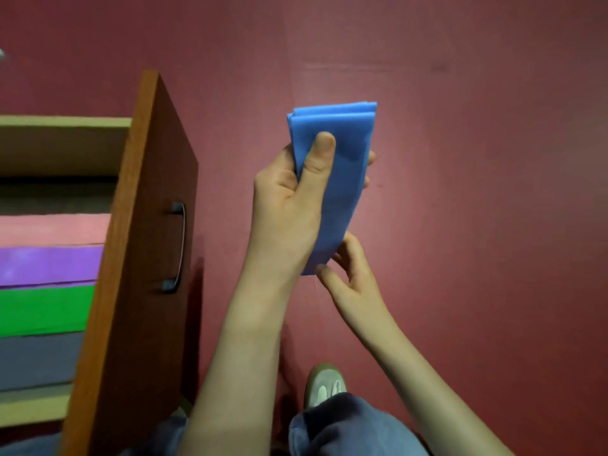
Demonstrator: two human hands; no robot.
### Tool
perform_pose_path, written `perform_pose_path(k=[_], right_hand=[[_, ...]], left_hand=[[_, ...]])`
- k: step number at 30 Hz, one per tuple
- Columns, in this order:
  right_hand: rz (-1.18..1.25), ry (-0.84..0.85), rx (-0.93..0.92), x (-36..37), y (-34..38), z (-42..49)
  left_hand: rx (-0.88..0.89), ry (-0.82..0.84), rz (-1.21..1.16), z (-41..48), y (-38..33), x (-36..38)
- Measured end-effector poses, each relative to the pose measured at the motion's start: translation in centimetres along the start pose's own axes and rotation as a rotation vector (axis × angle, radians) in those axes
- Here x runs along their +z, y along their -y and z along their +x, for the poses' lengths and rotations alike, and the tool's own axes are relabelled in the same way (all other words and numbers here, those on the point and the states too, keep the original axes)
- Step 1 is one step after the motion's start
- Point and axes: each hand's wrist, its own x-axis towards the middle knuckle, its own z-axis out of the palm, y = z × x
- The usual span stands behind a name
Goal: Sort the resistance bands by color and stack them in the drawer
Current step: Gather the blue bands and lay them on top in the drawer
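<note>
Above our jeans (345, 429), right of the drawer (141, 258), our left hand (286, 199) gripped the folded blue band (343, 179); our relaxed right hand (352, 274) touched its end, which wanted squaring.

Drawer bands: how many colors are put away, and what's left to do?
Done: pink, purple, green and grey bands lie side by side in the drawer. In hand: the left hand grips a folded blue band; the right hand touches its lower end. Left: putting the blue band in the drawer.
</note>
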Motion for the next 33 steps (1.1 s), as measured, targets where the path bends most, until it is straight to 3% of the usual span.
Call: perform_pose_path(k=[5, 13, 19, 26, 33], right_hand=[[-0.006, 0.029, 0.037, -0.7, 2.8, -0.9], [-0.099, 0.045, 0.223, -2.7, 5.3, -4.8], [0.034, -0.041, 0.201, -3.8, 7.6, -7.6], [0.289, -0.048, 0.203, -2.2, 11.3, -9.8], [0.302, 0.031, 0.170, 2.9, 17.6, -9.0]], left_hand=[[0.027, 0.004, 0.038, -0.9, -4.2, 1.5], [0.082, -0.127, -0.084, -2.5, -10.6, 2.3], [0.150, -0.193, -0.183, -4.0, -14.5, 0.9], [0.167, -0.299, -0.302, -6.8, -18.2, -6.3], [0.153, -0.434, -0.391, -9.5, -20.9, -17.2]])
